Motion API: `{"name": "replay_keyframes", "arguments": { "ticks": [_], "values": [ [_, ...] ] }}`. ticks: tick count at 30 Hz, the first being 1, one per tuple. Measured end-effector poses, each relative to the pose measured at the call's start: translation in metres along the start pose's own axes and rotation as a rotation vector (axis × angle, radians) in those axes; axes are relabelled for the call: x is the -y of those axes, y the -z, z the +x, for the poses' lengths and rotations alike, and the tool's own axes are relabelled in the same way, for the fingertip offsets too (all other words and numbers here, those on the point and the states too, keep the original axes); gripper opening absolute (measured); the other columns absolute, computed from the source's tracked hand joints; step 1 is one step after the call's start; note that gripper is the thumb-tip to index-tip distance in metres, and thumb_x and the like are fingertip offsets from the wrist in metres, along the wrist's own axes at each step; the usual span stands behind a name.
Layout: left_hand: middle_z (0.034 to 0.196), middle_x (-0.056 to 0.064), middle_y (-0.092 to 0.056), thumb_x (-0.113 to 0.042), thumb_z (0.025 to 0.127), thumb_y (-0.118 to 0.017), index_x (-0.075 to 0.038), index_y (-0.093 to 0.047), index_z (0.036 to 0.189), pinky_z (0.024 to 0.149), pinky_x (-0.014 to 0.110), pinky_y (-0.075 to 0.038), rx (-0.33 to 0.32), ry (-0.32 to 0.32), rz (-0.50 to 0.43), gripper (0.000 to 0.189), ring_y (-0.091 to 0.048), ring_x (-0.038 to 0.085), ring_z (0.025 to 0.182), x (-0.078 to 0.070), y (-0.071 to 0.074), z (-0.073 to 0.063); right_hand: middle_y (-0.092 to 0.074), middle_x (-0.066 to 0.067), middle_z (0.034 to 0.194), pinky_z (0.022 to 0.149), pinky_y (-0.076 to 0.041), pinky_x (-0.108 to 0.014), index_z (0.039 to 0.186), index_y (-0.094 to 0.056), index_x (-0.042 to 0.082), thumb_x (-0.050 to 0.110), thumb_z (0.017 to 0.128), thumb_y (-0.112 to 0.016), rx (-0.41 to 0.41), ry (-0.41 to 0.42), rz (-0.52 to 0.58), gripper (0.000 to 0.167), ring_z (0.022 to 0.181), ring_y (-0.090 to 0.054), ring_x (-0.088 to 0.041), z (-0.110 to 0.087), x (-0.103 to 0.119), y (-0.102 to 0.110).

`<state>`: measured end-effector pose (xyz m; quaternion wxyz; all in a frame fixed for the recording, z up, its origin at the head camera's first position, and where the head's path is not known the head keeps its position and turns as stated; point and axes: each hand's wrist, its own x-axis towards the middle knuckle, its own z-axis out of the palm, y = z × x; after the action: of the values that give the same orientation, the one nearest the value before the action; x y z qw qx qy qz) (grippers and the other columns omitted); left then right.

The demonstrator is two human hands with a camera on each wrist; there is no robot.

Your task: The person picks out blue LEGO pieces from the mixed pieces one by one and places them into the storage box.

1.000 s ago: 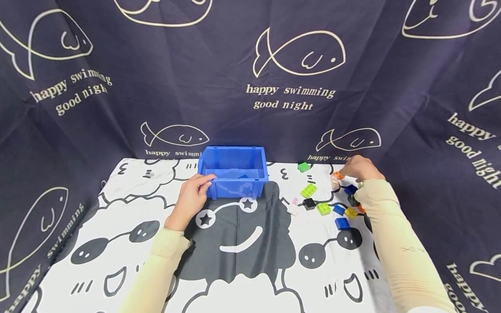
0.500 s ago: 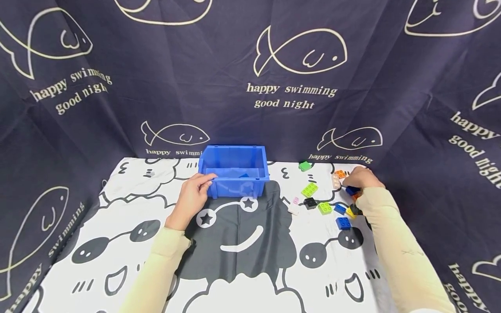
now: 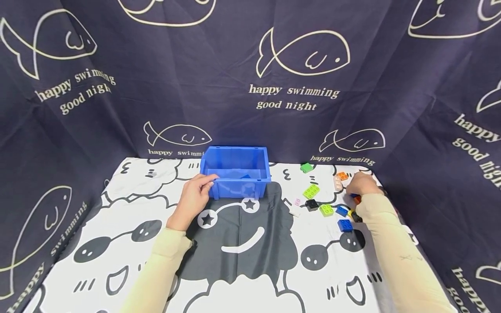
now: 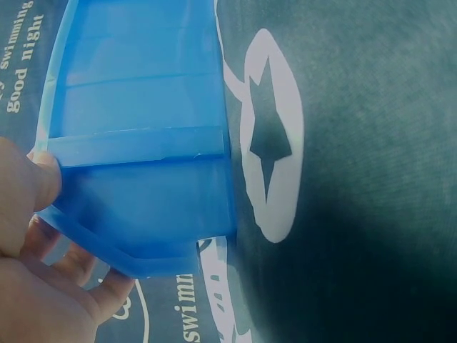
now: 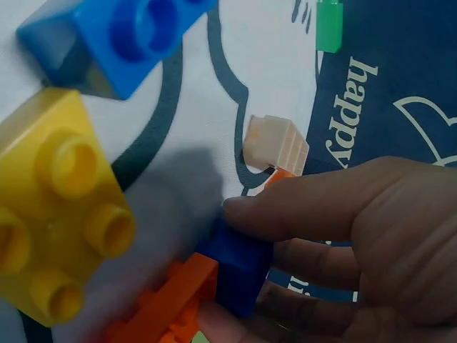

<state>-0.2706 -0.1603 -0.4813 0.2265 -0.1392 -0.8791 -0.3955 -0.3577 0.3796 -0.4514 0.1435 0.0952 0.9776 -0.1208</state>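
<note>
Right hand (image 3: 364,184) pinching a dark blue, block-shaped plastic brick (image 5: 241,268), left hand (image 3: 193,196) on the rim of a blue, open-topped, rectangular plastic bin (image 3: 236,189).
The step in hand looks like picking up; the next move likely calls for a firm pinch and a lift clear of the bright orange, studded plastic brick (image 5: 163,306), which appears to touch the blue one; whether they are joined cannot be told. The dark blue brick lies between the right thumb and curled fingers, nearly closed about its width, with a yellow, studded plastic brick (image 5: 51,221) apart from it; the left thumb and fingers clasp the bin's near left corner.
</note>
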Motion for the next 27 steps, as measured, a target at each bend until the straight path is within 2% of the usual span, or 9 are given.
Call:
{"name": "replay_keyframes", "arguments": {
  "ticks": [4, 7, 10, 14, 18, 22, 27],
  "values": [
    [0.099, 0.011, -0.072, 0.000, 0.097, -0.067, -0.010, -0.079, 0.116, 0.083, 0.044, -0.053, 0.000, 0.001, 0.003, 0.025, -0.065, 0.026, 0.087, 0.000, 0.000, 0.000, -0.059, -0.025, 0.088, 0.066, -0.050, -0.043, 0.102, -0.062, -0.015, 0.011, 0.076, -0.068, 0.000, -0.011, -0.031, 0.037, 0.076, -0.057, -0.036, 0.002, 0.001, -0.001],
    [0.099, 0.011, -0.073, 0.001, 0.097, -0.067, -0.010, -0.079, 0.116, 0.083, 0.045, -0.053, -0.002, -0.006, 0.002, 0.025, -0.065, 0.026, 0.087, 0.000, -0.001, 0.000, -0.059, -0.024, 0.087, 0.065, -0.050, -0.040, 0.101, -0.061, -0.016, 0.012, 0.076, -0.068, 0.006, -0.008, -0.060, 0.039, 0.075, -0.057, -0.035, 0.003, 0.001, -0.002],
    [0.100, 0.011, -0.073, 0.000, 0.097, -0.067, -0.009, -0.079, 0.116, 0.084, 0.045, -0.053, 0.002, -0.004, -0.001, 0.025, -0.065, 0.026, 0.087, -0.001, -0.001, -0.001, -0.059, -0.025, 0.088, 0.064, -0.050, -0.040, 0.104, -0.060, -0.017, 0.012, 0.075, -0.069, 0.005, -0.011, -0.047, 0.042, 0.075, -0.057, -0.036, 0.001, 0.000, -0.001],
    [0.101, 0.011, -0.073, 0.000, 0.098, -0.066, -0.009, -0.079, 0.117, 0.084, 0.044, -0.053, 0.009, 0.006, 0.000, 0.025, -0.065, 0.026, 0.088, -0.001, -0.001, -0.002, -0.059, -0.028, 0.096, 0.068, -0.050, -0.051, 0.114, -0.059, -0.015, 0.015, 0.076, -0.071, 0.004, -0.051, 0.006, 0.049, 0.080, -0.056, -0.038, -0.003, -0.001, 0.000],
    [0.101, 0.011, -0.073, 0.000, 0.098, -0.066, -0.009, -0.079, 0.117, 0.084, 0.045, -0.053, 0.004, 0.001, 0.000, 0.024, -0.065, 0.027, 0.087, -0.001, -0.001, -0.002, -0.060, -0.028, 0.098, 0.071, -0.049, -0.057, 0.110, -0.061, -0.013, 0.018, 0.078, -0.073, -0.006, -0.068, 0.003, 0.047, 0.084, -0.055, -0.040, -0.003, 0.001, 0.002],
    [0.100, 0.011, -0.073, 0.000, 0.097, -0.067, -0.009, -0.079, 0.116, 0.084, 0.045, -0.054, -0.001, -0.004, 0.004, 0.025, -0.065, 0.026, 0.087, -0.001, 0.000, -0.002, -0.058, -0.036, 0.106, 0.072, -0.051, -0.053, 0.112, -0.060, -0.016, 0.019, 0.081, -0.073, -0.021, -0.057, -0.007, 0.049, 0.088, -0.055, -0.044, -0.005, 0.003, 0.006],
    [0.099, 0.011, -0.073, 0.000, 0.097, -0.067, -0.009, -0.079, 0.116, 0.083, 0.044, -0.053, -0.004, -0.008, 0.003, 0.025, -0.064, 0.026, 0.085, -0.002, 0.001, -0.001, -0.060, -0.032, 0.106, 0.067, -0.051, -0.051, 0.109, -0.064, -0.010, 0.019, 0.086, -0.070, -0.027, -0.098, 0.071, 0.039, 0.087, -0.057, -0.041, -0.011, 0.007, 0.016]
  ]
}}
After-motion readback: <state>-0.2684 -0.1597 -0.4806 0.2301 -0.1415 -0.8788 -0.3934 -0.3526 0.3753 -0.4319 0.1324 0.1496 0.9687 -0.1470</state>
